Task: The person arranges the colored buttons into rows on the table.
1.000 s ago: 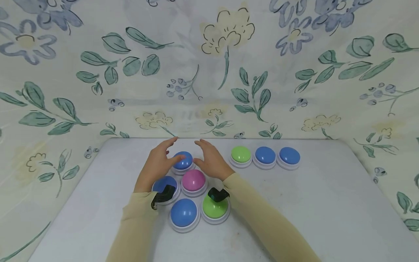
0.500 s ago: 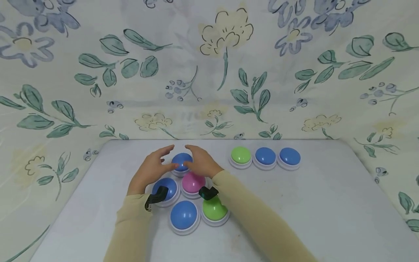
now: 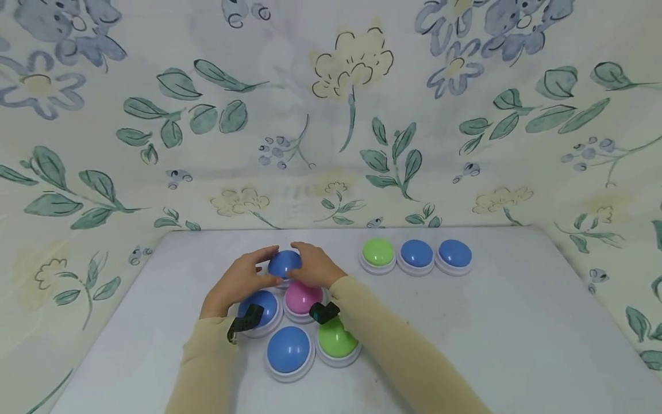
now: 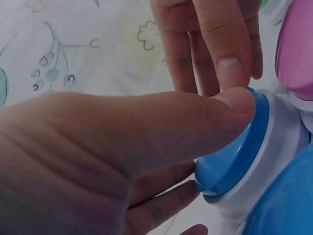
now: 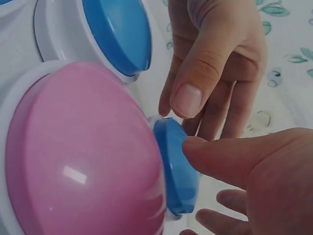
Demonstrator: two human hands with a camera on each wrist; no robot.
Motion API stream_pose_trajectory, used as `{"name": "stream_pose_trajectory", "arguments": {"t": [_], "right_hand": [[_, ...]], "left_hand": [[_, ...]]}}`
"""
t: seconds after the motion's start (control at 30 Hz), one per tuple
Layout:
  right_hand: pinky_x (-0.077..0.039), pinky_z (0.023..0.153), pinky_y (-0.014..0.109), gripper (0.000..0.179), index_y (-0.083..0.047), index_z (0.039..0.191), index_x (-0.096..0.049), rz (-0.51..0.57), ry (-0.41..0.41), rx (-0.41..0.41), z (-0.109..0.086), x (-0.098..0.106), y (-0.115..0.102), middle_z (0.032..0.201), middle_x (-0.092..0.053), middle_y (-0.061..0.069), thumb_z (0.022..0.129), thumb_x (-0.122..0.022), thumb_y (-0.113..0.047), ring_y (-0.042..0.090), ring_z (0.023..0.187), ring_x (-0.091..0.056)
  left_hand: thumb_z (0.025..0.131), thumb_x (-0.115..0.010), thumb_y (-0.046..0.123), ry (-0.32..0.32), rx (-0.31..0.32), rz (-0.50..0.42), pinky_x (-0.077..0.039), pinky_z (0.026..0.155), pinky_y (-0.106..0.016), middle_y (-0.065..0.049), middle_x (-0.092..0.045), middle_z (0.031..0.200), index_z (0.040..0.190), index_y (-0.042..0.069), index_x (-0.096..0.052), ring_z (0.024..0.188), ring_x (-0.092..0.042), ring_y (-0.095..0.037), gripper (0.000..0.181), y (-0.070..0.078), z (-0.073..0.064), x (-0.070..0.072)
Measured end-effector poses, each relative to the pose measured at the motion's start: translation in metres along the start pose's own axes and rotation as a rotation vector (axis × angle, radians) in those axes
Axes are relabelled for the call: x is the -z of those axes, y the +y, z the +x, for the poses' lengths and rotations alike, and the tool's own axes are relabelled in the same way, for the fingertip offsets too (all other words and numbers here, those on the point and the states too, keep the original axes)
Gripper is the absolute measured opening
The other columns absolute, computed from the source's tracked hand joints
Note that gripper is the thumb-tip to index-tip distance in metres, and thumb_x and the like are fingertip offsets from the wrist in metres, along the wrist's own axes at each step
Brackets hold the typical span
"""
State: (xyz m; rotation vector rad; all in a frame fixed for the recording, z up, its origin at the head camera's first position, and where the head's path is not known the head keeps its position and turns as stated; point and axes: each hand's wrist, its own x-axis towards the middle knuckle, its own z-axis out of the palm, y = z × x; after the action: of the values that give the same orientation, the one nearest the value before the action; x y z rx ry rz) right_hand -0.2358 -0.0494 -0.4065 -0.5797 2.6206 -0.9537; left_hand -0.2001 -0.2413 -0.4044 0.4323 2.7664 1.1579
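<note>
A blue dome push button (image 3: 284,263) on a white round base stands at the far end of a cluster. My left hand (image 3: 237,283) holds it from the left, with curled fingers at its side and thumb over the dome (image 4: 230,152). On the opposite side my right hand (image 3: 316,267) curls round it, thumb at the dome's near edge. Close behind the wrists sit a pink button (image 3: 301,299), a second blue button (image 3: 268,305), a third blue button (image 3: 288,349) and a green button (image 3: 335,339), partly covered by the right wrist strap.
Further right, a green button (image 3: 378,252) and two blue buttons, one in the middle (image 3: 416,253) and one at the end (image 3: 454,253), form a row on the white table (image 3: 496,333). A floral cloth (image 3: 331,115) hangs behind and beside the table.
Both hands have come down and nearer each other, closing round the far blue button. The view has tilted up slightly. The buttons keep their layout.
</note>
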Motion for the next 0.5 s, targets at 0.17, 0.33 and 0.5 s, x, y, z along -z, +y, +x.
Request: {"name": "stream_pose_trajectory", "arguments": {"t": [0.17, 0.33, 0.5], "right_hand": [[-0.047, 0.108, 0.043, 0.067, -0.005, 0.151, -0.042, -0.029, -0.008, 0.007, 0.0002, -0.0036, 0.0026, 0.147, -0.052, 0.015, 0.093, -0.071, -0.023, 0.03, 0.132, -0.052], [-0.049, 0.106, 0.041, 0.066, -0.002, 0.147, -0.046, -0.056, -0.003, 0.038, 0.0021, -0.0042, 0.0007, 0.143, -0.054, 0.017, 0.09, -0.073, -0.02, 0.03, 0.128, -0.055], [-0.049, 0.105, 0.039, 0.067, -0.001, 0.146, -0.049, -0.073, -0.014, 0.061, 0.0082, -0.0065, -0.0007, 0.141, -0.056, 0.016, 0.088, -0.077, -0.021, 0.028, 0.126, -0.055]], "left_hand": [[0.087, -0.076, 0.018, -0.01, 0.026, 0.029, -0.042, 0.108, -0.059, -0.025, -0.045, 0.15, 0.148, -0.006, -0.043, 0.136, -0.043, -0.047, 0.073, -0.0015, 0.0017, -0.0036], [0.089, -0.075, 0.017, 0.005, 0.035, 0.07, -0.044, 0.106, -0.06, -0.028, -0.047, 0.148, 0.146, -0.007, -0.044, 0.134, -0.046, -0.048, 0.07, -0.0017, 0.0024, -0.0047], [0.088, -0.075, 0.015, 0.021, 0.034, 0.07, -0.044, 0.106, -0.059, -0.029, -0.049, 0.145, 0.145, -0.008, -0.045, 0.133, -0.047, -0.048, 0.069, -0.0019, 0.0009, -0.0043]]}}
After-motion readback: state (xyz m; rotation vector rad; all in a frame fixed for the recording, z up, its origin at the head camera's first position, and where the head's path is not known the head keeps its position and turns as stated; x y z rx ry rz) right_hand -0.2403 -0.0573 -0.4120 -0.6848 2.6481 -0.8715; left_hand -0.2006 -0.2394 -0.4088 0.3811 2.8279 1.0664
